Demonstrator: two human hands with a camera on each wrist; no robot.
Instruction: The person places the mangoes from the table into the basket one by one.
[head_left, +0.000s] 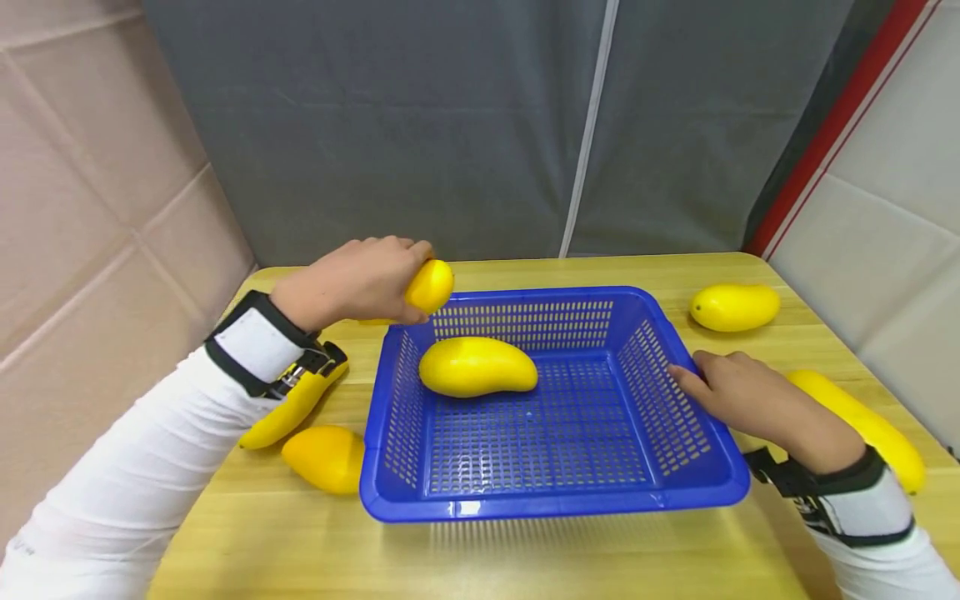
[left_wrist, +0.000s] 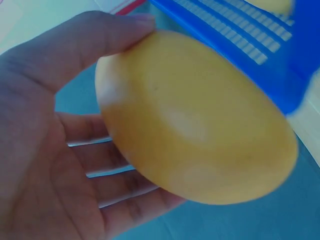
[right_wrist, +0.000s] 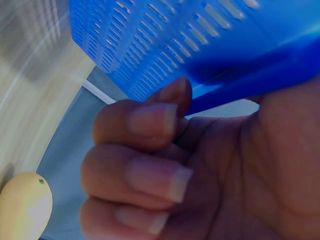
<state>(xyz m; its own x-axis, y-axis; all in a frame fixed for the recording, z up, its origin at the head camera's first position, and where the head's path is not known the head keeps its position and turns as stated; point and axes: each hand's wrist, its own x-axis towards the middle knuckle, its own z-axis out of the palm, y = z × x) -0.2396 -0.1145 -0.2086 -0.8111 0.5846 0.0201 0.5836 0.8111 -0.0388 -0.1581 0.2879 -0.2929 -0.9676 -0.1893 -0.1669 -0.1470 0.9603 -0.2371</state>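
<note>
My left hand (head_left: 358,279) holds a yellow mango (left_wrist: 200,125) above the far left corner of a blue plastic basket (head_left: 555,505). The thumb lies along one side of the fruit, and the fingers reach under the other. Inside the basket, toward its left side, lies another mango (head_left: 477,367). My right hand (head_left: 765,404) grips the basket's right rim, thumb over the top. From the right wrist view, its fingers (right_wrist: 145,172) curl beneath the rim, outside the slotted wall.
Left of the basket, a mango (head_left: 330,458) lies against its side and another (head_left: 296,408) is partly behind my left wrist. On the right are a mango (head_left: 735,307) at the back and a longer one (head_left: 870,429) beside my right wrist. A grey curtain (head_left: 390,133) hangs behind the wooden table (head_left: 480,567).
</note>
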